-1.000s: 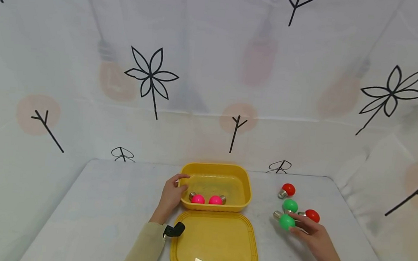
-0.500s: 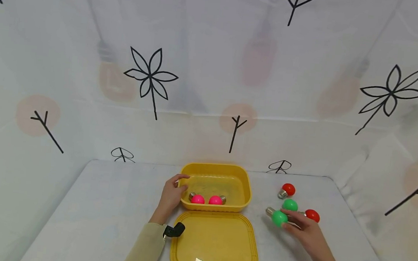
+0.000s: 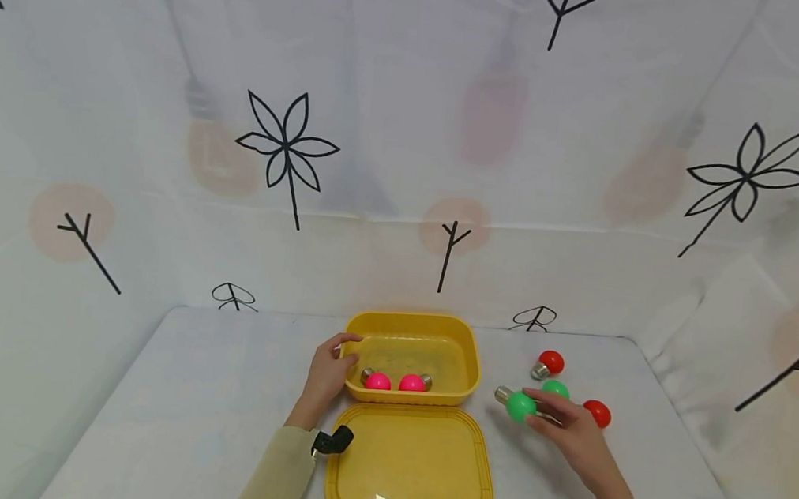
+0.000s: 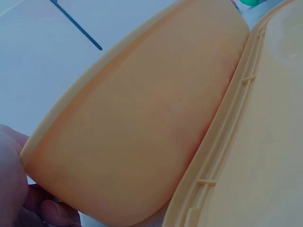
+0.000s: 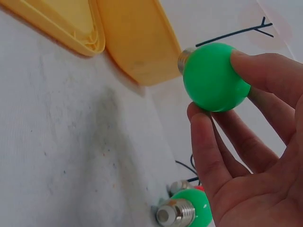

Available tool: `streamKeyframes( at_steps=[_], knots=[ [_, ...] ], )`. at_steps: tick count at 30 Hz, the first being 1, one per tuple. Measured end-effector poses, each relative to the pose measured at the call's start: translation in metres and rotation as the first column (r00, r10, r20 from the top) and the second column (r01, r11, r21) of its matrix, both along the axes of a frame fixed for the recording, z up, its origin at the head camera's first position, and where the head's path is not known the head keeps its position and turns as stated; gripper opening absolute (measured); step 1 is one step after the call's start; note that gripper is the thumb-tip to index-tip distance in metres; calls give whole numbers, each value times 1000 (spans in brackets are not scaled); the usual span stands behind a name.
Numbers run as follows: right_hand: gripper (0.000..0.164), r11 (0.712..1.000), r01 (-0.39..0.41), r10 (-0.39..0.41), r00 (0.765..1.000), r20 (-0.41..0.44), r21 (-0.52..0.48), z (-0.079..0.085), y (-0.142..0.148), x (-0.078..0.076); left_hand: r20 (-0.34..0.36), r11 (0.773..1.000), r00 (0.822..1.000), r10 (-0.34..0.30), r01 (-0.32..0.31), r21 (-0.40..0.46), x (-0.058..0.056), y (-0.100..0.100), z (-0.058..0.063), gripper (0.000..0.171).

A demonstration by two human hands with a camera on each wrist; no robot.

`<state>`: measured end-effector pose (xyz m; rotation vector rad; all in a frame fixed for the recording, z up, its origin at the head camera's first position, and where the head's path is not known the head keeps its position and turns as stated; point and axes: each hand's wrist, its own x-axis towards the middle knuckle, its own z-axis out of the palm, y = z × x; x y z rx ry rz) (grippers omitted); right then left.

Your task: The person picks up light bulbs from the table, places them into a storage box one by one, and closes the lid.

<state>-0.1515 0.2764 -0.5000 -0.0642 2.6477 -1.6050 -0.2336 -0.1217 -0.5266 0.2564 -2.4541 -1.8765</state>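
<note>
1. We see a green bulb (image 3: pixel 521 407) raised above the table (image 3: pixel 200 406), to the right of the yellow box; its metal base points left and slightly far.
2. Our right hand (image 3: pixel 572 431) pinches that bulb by its round part – thumb and fingertips on the green surface.
3. Our left hand (image 3: pixel 326 371) grips the yellow box (image 3: pixel 401 397) at its left side; inside, along the near wall, lie two pink bulbs, one left (image 3: pixel 378 381) and one right (image 3: pixel 411 383), their bases pointing apart.
4. Just near of the box lies a yellow lid (image 3: pixel 412 457).
5. Beyond the right hand we have a second green bulb (image 3: pixel 556 388), partly hidden – with one red bulb farther off (image 3: pixel 551 362) and another to its right (image 3: pixel 597 413).
</note>
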Motion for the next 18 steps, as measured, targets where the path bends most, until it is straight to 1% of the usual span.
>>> streamKeyframes(
  at_steps=[5,10,18],
  knots=[
    [50,999,-21,21,1000,-3,-41,3,-5,-3,-7,1000,1000,0,0,-2,1,0,0,28],
    [50,997,-39,38,999,-11,-65,4,-9,-6,1,1000,1000,0,0,6,1,0,0,28],
    [49,997,-65,64,998,-27,-38,5,-18,-15,-2,1000,1000,-1,1,6,1,0,0,28]
  ],
)
